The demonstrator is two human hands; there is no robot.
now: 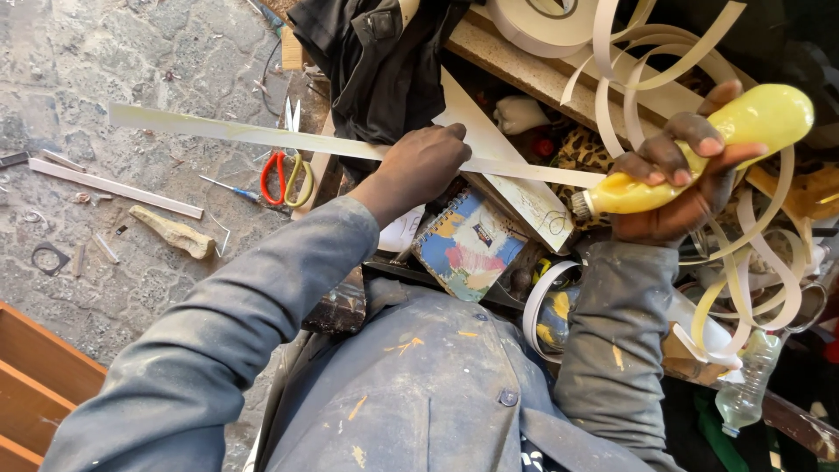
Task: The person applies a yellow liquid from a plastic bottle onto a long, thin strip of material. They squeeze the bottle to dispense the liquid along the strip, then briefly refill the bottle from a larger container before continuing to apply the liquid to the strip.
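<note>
Step in hand looks like gluing: your left hand [424, 162], frame centre, fingers pressed together onto long white edging strip [262, 135]; your right hand [677, 179], upper right, clamped round yellow glue bottle [699, 153]. Next move likely needs nozzle brought onto strip. Nozzle tip hard to make out; strip's right end lost in clutter.

Red-and-yellow scissors [284, 177], spiral notebook [468, 245], black jacket [384, 70], clear plastic bottle [747, 385].
</note>
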